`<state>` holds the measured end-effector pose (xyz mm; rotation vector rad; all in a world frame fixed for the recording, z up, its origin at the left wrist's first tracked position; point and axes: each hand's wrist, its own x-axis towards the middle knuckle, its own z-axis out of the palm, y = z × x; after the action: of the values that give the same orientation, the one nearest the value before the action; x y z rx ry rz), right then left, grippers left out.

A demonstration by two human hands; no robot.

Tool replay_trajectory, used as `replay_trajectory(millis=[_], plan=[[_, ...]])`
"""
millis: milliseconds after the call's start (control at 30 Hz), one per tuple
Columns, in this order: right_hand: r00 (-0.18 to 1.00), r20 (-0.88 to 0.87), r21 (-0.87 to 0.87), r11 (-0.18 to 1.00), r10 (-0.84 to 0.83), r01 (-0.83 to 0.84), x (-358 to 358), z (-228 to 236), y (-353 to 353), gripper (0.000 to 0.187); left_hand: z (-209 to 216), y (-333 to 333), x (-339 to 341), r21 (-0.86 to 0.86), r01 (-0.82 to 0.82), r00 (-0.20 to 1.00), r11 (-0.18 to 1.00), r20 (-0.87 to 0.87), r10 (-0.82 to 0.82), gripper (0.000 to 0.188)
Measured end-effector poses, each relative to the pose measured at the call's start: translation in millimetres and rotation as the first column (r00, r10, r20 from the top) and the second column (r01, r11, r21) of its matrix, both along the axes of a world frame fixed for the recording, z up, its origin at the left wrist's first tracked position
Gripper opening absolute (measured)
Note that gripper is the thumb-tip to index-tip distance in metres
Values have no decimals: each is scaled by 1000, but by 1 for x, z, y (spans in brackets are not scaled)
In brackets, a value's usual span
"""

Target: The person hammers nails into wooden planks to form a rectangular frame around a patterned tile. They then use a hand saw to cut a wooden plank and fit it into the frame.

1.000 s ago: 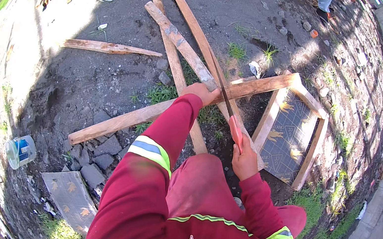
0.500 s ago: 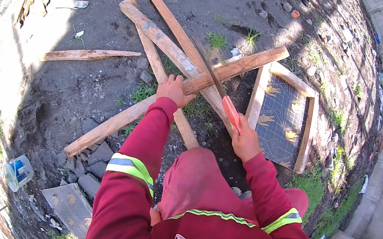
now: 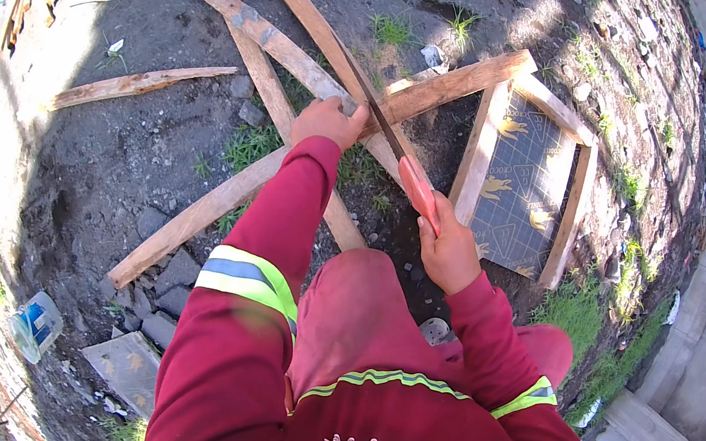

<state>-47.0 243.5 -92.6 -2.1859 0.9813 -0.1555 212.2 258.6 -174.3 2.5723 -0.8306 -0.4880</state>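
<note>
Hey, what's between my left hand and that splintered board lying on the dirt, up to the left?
In the head view: a long plank near your left hand, then grey stones on dirt before the splintered board.

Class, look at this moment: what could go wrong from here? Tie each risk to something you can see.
1. The bare left hand rests close to the blade of the saw, which the right hand holds, so a slip might cut the fingers.
2. The crosswise board lies over a grey-patched board with no clamp in view, so it could rock or shift and perhaps make the blade bind.
</note>
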Motion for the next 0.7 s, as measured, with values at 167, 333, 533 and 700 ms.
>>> replay_trajectory(millis=[167, 333, 533, 700], plan=[[1000, -6, 44, 999, -4, 4, -40, 41, 20, 42, 1, -1, 1, 0, 16, 1000, 1000, -23, -16, 56], [998, -61, -20, 1000, 18, -19, -14, 41, 9, 38, 6, 1, -1, 11, 25, 999, 1000, -26, -24, 56], [998, -5, -58, 997, 57, -57, 26, 14, -8, 37, 9, 3, -2, -8, 19, 1000, 1000, -25, -19, 57], [998, -26, -59, 997, 54, -55, -39, 57, 20, 42, -2, 2, -3, -71, 9, 999, 997, 36, -6, 51]])
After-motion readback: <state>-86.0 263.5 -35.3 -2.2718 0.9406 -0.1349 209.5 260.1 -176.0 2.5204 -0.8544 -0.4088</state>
